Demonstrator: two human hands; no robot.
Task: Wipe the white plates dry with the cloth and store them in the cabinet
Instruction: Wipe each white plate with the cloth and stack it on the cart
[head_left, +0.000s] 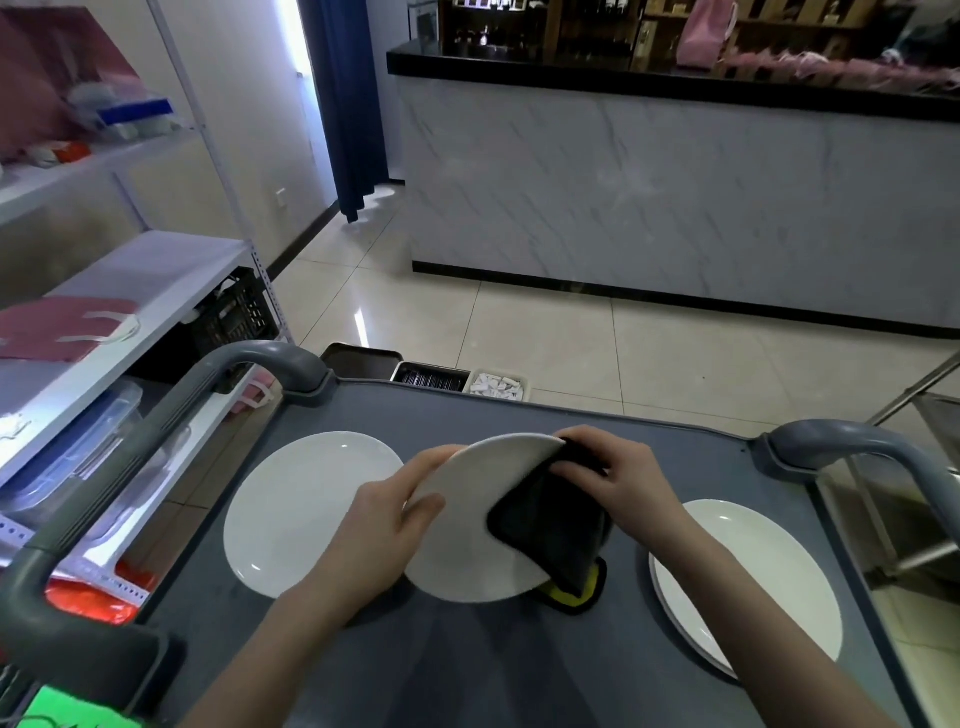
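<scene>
A person stands at a grey cart (519, 675) with both forearms reaching in over its near edge. The left hand (387, 525) grips a white plate (467, 519) by its left rim, thumb on the upper face and fingers curled behind, holding it tilted above the middle of the cart top. The right hand (623, 483) pinches a dark cloth (556, 530) folded over the plate's right edge, its fingers bent and close together; a yellow-lined corner of the cloth hangs below. A second white plate (296, 514) lies flat toward the left edge, and a stack of plates (753, 571) sits near the right edge. Beyond the far edge, small trays (431, 374) rest on the tiled floor (571, 338), with a marble-faced counter (675, 197) further back.
</scene>
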